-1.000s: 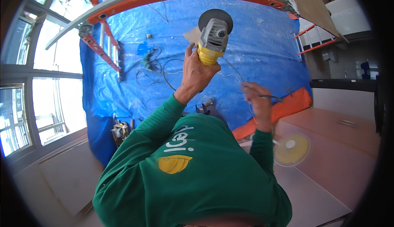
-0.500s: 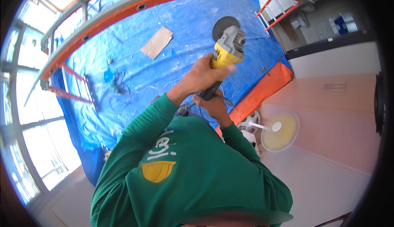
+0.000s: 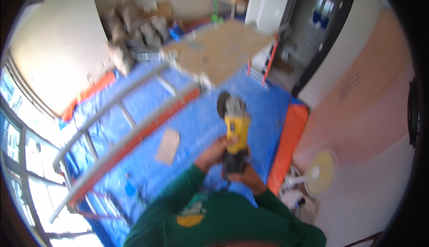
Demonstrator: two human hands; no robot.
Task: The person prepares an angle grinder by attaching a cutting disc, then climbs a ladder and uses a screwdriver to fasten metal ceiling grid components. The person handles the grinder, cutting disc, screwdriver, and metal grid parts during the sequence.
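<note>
Two green-sleeved arms (image 3: 182,188) reach forward, left grip (image 3: 215,150) closed around the yellow angle grinder (image 3: 238,133) at mid-body, right grip (image 3: 250,178) closed on its black rear; its disc end projects beyond both.

Bright yellow leads here, across the body of the yellow, grey and black handheld angle grinder (image 3: 237,130), with grey on its head, black on its handle and a dark round disc (image 3: 221,104). And there's deep green, all over the long-sleeved fabric sweatshirt (image 3: 232,220), carrying a white print and a yellow one! Vivid blue fills the creased plastic tarpaulin (image 3: 210,117); strong orange marks the long, flat sheet (image 3: 292,135). Orange again, paired with silver-grey, on the long railed ladder (image 3: 179,104). Softer tones now: a broad tan board (image 3: 223,50), a pale beige rectangular piece (image 3: 168,146), a peach-pink smooth wall (image 3: 371,90), and a round fan (image 3: 325,175), pale yellow with a white hub.
</note>
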